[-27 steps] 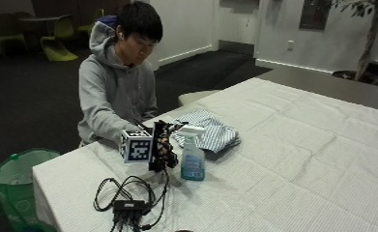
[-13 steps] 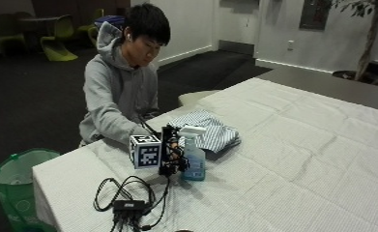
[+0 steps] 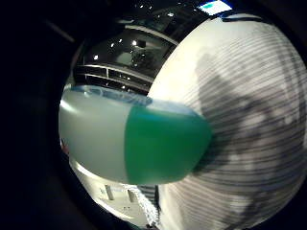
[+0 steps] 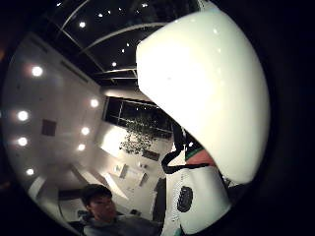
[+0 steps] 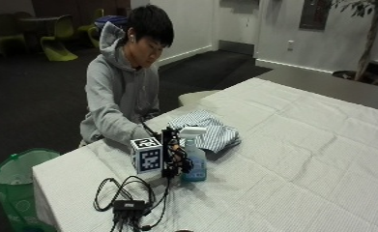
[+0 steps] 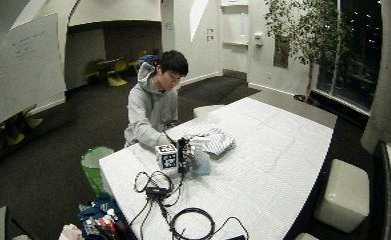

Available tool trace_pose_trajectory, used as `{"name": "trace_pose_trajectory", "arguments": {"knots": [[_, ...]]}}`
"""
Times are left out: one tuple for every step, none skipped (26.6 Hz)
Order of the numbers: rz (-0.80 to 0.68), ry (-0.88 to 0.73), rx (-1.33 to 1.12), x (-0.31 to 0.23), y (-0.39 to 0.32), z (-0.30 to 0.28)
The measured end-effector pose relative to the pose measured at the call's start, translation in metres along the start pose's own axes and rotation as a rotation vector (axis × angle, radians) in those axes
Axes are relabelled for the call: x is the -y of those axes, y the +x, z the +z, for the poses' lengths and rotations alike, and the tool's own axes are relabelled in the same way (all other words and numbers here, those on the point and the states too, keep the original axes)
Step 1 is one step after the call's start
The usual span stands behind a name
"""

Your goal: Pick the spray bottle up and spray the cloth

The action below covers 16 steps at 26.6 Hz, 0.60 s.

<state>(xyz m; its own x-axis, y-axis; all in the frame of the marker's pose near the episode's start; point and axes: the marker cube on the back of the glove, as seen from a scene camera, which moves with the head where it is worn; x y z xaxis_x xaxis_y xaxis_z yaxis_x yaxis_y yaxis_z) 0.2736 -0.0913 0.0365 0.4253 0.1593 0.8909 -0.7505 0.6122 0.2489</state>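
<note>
Beside the spray bottle (image 5: 194,162), upright on the table (image 5: 291,159) with white trigger head, pale blue plastic body and green liquid: gloved right hand (image 5: 174,159) close against it, finger state impossible to tell. Likely risks: smooth bottle slipping or tipping; nozzle aimed off target. Just behind the bottle: soft, striped, folded cloth (image 5: 209,133).
</note>
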Motion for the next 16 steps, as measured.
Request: {"name": "trace_pose_trajectory", "arguments": {"knots": [[0.004, 0.002, 0.004, -0.0002, 0.0006, -0.0001], [0.009, 0.005, 0.01, -0.0003, 0.0012, -0.0001], [0.015, 0.008, 0.018, -0.0003, 0.0018, 0.0], [0.021, 0.011, 0.025, -0.0001, 0.0021, 0.0002], [0.026, 0.014, 0.032, 0.0002, 0.0024, 0.0004], [0.029, 0.016, 0.037, 0.0007, 0.0027, 0.0006], [0.032, 0.018, 0.041, 0.0012, 0.003, 0.0009], [0.035, 0.02, 0.046, 0.0017, 0.0035, 0.0012], [0.039, 0.022, 0.051, 0.0022, 0.004, 0.0017], [0.045, 0.024, 0.058, 0.0025, 0.0047, 0.0024], [0.052, 0.024, 0.065, 0.0027, 0.0054, 0.0035], [0.059, 0.024, 0.072, 0.0028, 0.0061, 0.0047], [0.065, 0.025, 0.076, 0.0028, 0.0067, 0.006], [0.068, 0.025, 0.076, 0.0029, 0.0073, 0.0074], [0.069, 0.027, 0.073, 0.0033, 0.0076, 0.0086], [0.069, 0.029, 0.068, 0.0041, 0.0079, 0.0097]]}}
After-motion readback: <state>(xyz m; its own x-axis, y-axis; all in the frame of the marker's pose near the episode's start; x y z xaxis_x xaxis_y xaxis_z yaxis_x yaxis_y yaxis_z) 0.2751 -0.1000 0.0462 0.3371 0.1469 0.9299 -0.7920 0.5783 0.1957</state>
